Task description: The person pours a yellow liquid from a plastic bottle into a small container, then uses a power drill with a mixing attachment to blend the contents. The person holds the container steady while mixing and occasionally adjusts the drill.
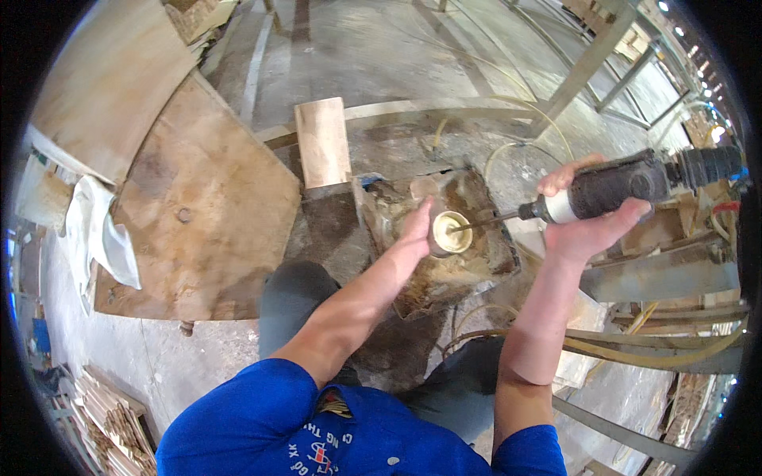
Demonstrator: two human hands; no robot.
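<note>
My left hand [416, 228] is wrapped around a small round cup [454, 251] and steadies it. Inside the cup is a pale, creamy paste [447, 224]. My right hand [586, 232] grips a black handheld power drill [617, 190] with a light-coloured collar, pointed left. From its chuck a thin metal rod [494, 219] runs into the cup, its tip in the paste. Below the cup lies a stained, shallow square tray [413, 300], crusted with brown and pale residue.
A large worn wooden board [214, 238] stands at the left, with a white cloth [97, 230] hanging beside it. A short wood panel [323, 143] lies beyond the tray. Yellow hoses [651, 357] and metal frames [587, 67] occupy the right. Wood strips [111, 420] are stacked at lower left.
</note>
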